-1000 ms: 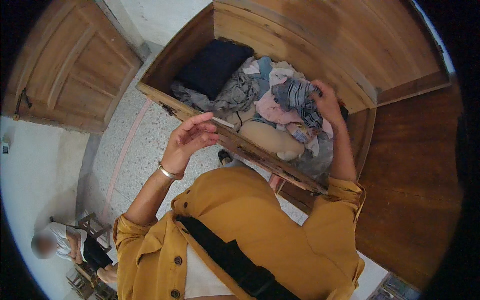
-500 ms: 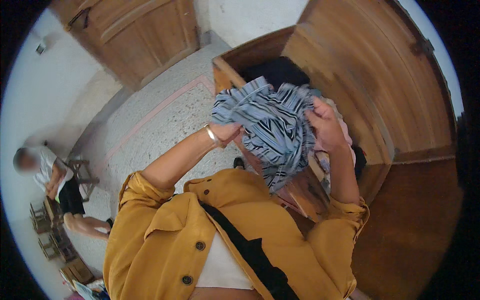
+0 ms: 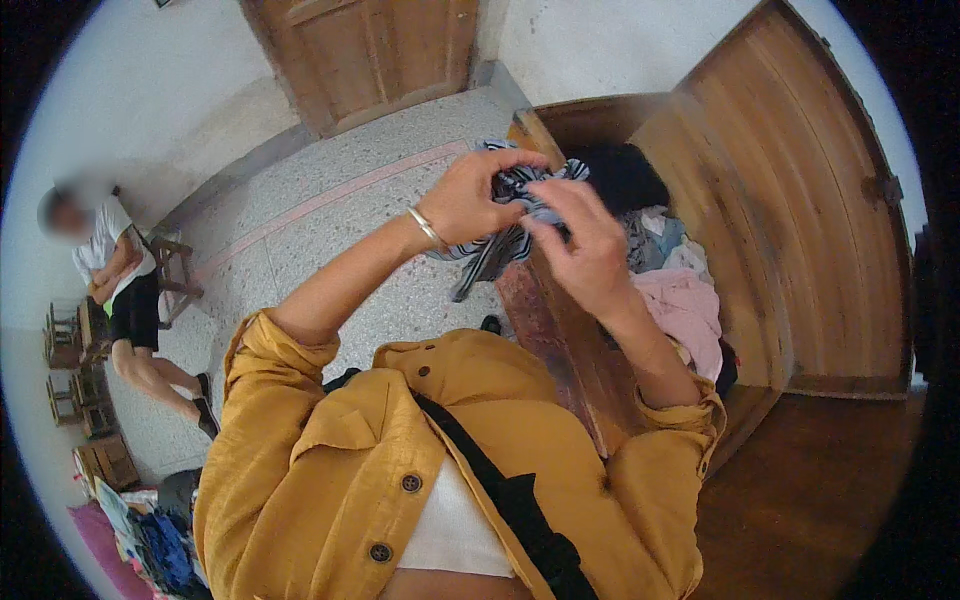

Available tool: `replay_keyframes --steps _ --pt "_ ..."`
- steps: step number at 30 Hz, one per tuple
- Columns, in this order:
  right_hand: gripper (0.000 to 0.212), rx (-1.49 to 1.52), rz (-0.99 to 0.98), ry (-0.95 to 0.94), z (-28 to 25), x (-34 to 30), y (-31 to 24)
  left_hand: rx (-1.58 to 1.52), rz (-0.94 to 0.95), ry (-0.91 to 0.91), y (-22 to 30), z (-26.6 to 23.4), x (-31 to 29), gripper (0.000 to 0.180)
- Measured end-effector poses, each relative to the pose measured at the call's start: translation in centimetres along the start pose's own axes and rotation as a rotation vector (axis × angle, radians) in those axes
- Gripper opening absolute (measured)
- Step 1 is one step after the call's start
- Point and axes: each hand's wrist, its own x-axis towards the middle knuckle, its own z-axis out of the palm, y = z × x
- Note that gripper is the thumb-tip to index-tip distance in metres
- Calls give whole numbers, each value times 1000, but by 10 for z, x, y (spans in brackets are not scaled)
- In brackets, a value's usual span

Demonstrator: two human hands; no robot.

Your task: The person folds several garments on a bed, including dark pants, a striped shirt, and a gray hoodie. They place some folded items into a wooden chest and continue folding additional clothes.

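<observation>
A blue, black and white striped piece of clothing (image 3: pixel 497 255) is bunched up in front of me, over the front edge of the open wooden chest. Thumb and fingers of my left hand (image 3: pixel 475 200), with a silver bangle at the wrist, curl round the bundle from the left. From the right, the bent fingers of my right hand (image 3: pixel 588 248) close on the same cloth. One striped end dangles below my left hand. Inside the chest lie a pink garment (image 3: pixel 682 305), black cloth (image 3: pixel 625 178) and some grey-blue clothing (image 3: pixel 660 235).
The chest's raised wooden lid (image 3: pixel 800 190) stands at the right. A person (image 3: pixel 130 270) sits on a wooden stool (image 3: pixel 172 270) at the far left, near more stools (image 3: pixel 62 335). Piled clothes (image 3: pixel 165 545) lie at the lower left. A wooden door (image 3: pixel 375 60) is at the back.
The striped clothing, spread out between my hands before, is now gathered into a small bundle. My hands have come close together, and more of the chest's contents shows.
</observation>
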Motion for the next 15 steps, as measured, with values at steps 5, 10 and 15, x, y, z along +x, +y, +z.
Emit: replay_keyframes --steps 5,10,15 --pt "19 329 145 108 -30 10 24 -210 -168 14 -21 -72 -8 35" --pt "34 150 -45 -160 -55 27 17 46 -177 26 -21 -112 -13 30" --pt "42 5 -120 -242 -53 38 -1 570 -6 171 -14 -125 -7 29"
